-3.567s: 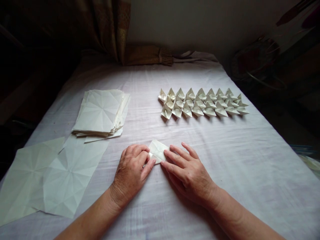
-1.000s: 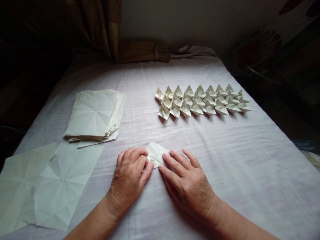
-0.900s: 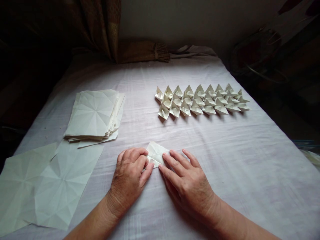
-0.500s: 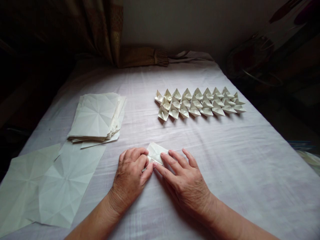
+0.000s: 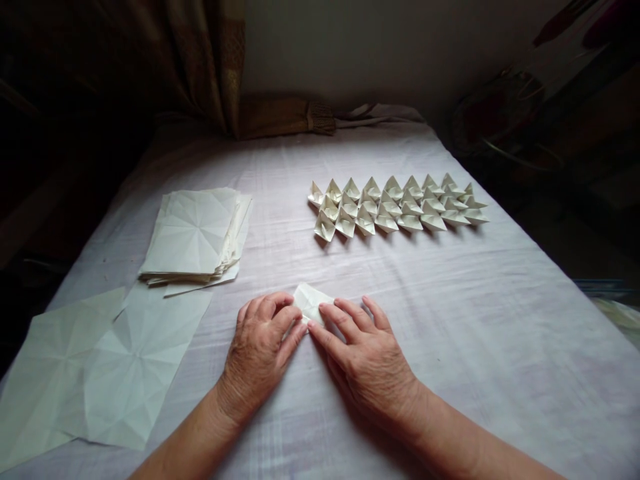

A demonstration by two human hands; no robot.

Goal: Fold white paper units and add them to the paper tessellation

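Note:
A small folded piece of white paper (image 5: pixel 309 301) lies flat on the cloth between my hands, one corner pointing away from me. My left hand (image 5: pixel 261 340) is closed at its left side, with curled fingers and the thumb tip at the near edge. My right hand (image 5: pixel 367 353) has its fingers stretched out and spread. Its index and middle fingertips press on the paper's right and near side; its thumb is mostly hidden under the hand. The fingers cover part of the near folds.
A stack of creased paper sheets (image 5: pixel 193 230) stands at the left. Two larger creased sheets (image 5: pixel 135 373) lie nearer, overlapping. Rows of pointed folded paper pieces (image 5: pixel 395 207) sit at the back right on the pale cloth (image 5: pixel 490 360). A curtain (image 5: pixel 220 67) hangs behind.
The paper and both hands stay almost in place. My left thumb and fingers have shifted slightly along the near edge. The whole view has moved a little.

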